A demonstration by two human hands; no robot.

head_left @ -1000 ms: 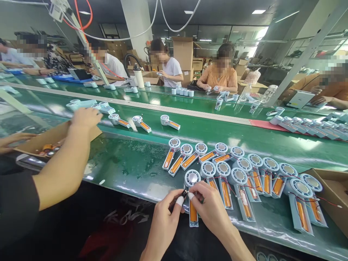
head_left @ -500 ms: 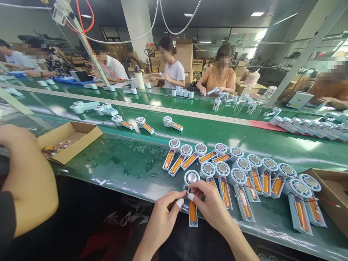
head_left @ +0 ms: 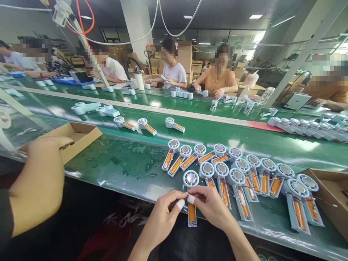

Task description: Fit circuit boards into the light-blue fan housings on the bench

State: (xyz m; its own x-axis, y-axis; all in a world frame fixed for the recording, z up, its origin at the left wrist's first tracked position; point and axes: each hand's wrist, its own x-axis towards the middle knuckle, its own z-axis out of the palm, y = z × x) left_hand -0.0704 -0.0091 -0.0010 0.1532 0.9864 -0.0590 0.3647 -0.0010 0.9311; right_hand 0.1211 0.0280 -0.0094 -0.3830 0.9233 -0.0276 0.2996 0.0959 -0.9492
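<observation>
A light-blue handheld fan (head_left: 191,178) with a round slotted head lies at the bench edge in front of me. An orange battery (head_left: 191,214) sits in its open handle, which points toward me. My left hand (head_left: 167,210) comes in from the left, thumb and forefinger pinched together over the top of the handle. Opposite it, my right hand (head_left: 210,204) pinches at the same spot, fingertips nearly meeting the left ones. Whatever small part is between the fingertips is hidden. Both thumbs wear white covers.
Several similar open fans (head_left: 236,176) lie close on the right, some with loose wires. A cardboard box (head_left: 330,185) stands at the right edge. At left, a co-worker's arm (head_left: 40,181) reaches into another cardboard box (head_left: 81,145). More fans lie on the green conveyor belt (head_left: 217,127).
My hands have shifted slightly down the handle, still pinching. The co-worker's arm on the left has reached forward into the cardboard box. Fans on the belt have drifted slightly right.
</observation>
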